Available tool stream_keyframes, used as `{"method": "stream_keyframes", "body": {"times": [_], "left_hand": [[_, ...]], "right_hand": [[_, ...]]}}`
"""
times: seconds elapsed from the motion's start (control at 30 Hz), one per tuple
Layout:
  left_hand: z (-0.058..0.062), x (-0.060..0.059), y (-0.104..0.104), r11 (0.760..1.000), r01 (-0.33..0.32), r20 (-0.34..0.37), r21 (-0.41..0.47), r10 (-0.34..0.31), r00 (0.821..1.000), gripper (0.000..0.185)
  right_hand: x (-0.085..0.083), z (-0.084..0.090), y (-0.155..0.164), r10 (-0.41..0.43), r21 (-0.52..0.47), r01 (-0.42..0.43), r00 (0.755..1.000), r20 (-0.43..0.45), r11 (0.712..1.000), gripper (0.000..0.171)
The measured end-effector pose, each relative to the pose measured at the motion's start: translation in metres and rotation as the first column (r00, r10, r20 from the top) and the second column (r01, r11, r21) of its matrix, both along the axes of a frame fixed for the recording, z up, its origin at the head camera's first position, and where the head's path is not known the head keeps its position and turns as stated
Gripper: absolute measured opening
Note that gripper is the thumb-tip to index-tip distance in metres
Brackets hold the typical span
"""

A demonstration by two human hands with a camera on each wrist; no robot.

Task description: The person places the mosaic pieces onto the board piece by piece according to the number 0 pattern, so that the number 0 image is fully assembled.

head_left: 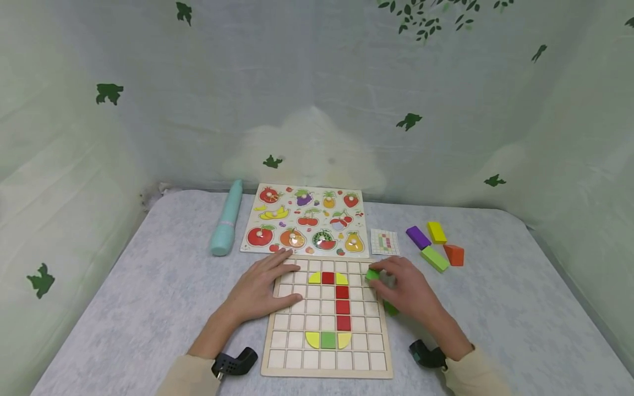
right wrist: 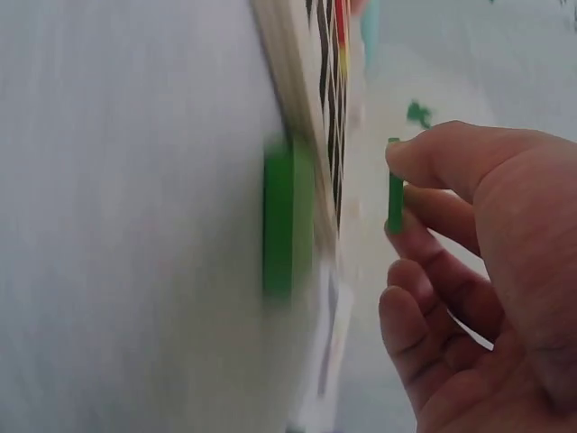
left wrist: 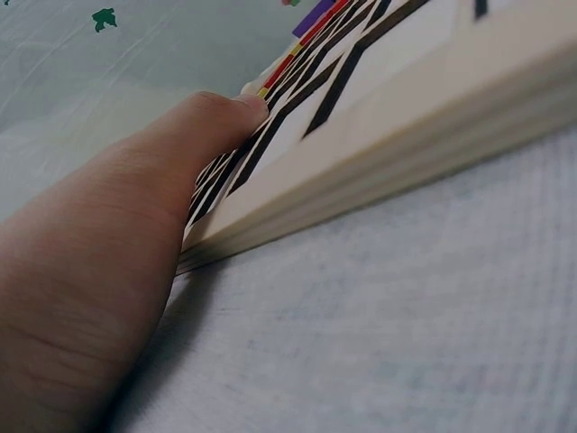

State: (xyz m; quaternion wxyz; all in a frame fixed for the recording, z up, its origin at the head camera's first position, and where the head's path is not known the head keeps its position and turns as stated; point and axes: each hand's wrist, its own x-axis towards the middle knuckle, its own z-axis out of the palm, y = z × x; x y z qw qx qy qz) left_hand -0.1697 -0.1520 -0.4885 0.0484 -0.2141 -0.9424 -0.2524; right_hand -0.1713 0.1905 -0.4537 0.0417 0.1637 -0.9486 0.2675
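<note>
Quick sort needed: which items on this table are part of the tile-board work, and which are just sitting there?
In use:
- grid board
- green tile, pinched by the right hand
- left hand, flat on the board
- second green piece at the board's right edge
- pattern card

Lying about:
- fruit puzzle
- teal tube
- loose blocks

Staged recording booth rather than a lived-in room: pale fabric backdrop point(head_left: 317, 99) printed with green leaves and birds closes in three sides. Table point(head_left: 124, 308) under a grey mottled cloth. Only children's play things laid out: fruit puzzle point(head_left: 306, 221), grid board point(head_left: 327, 352), colored blocks point(head_left: 435, 245), teal tube point(head_left: 227, 220).
</note>
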Motion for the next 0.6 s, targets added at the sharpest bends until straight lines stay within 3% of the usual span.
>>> {"method": "stream_keyframes", "body": {"times": [0.17,0.33,0.6], "left_hand": [[-0.001,0.0,0.0,1.0,0.0,0.001,0.004,0.0,1.0,0.064],[-0.001,0.0,0.0,1.0,0.002,-0.002,0.008,-0.002,1.0,0.064],[-0.001,0.0,-0.001,1.0,0.001,-0.001,0.006,-0.001,1.0,0.064]], "right_hand": [[0.012,0.0,-0.021,0.095,-0.04,-0.095,0.995,-0.02,0.995,0.03],[0.026,0.002,-0.038,0.215,-0.066,-0.217,0.976,-0.041,0.974,0.027],[0.043,0.014,-0.062,0.293,-0.032,-0.294,0.955,-0.038,0.955,0.021]]}}
